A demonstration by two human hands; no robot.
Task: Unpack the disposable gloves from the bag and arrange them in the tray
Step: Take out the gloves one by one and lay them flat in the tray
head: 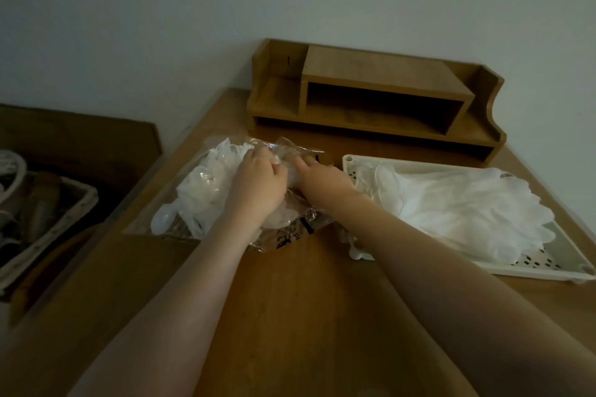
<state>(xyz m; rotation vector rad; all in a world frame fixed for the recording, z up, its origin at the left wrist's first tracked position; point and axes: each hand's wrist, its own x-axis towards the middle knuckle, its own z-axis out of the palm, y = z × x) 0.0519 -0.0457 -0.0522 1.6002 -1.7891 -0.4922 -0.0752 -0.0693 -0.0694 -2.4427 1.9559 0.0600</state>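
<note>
- Left hand point(258, 184) sits on the clear plastic bag point(290, 222), fingers curled down into the crinkled film and the gloves under it; looks like a grip on the bag, though what exactly is pinched is hidden.
- Right hand point(317, 171) reaches in beside it, fingers pushed forward into the bag mouth; fingertips are buried in film, so cannot tell if it is pinching a glove or just probing.
- The two hands nearly touch over the middle of the bag.
- Loose gloves point(200, 190) still in or on the bag form a white crumpled heap on the left side, near the table point(290, 316) edge.
- Tray point(564, 263), cream and perforated, lies to the right of the bag; a fanned stack of gloves point(467, 203) already lies in it, covering most of the floor.
- One glove point(356, 253) hangs over the tray's near-left edge onto the table.
- Task judged well underway, with the bag not emptied.
- Risk: thin gloves cling together, so a pull may drag out a clump and spoil the layout.
- Risk: the heap near the table edge may slide off if the bag is tugged left.
- Risk: the right forearm crosses the tray's corner and may brush the overhanging glove out.
- Wooden shelf point(380, 97) stands behind and a basket point(48, 216) lies lower left; neither is involved.
</note>
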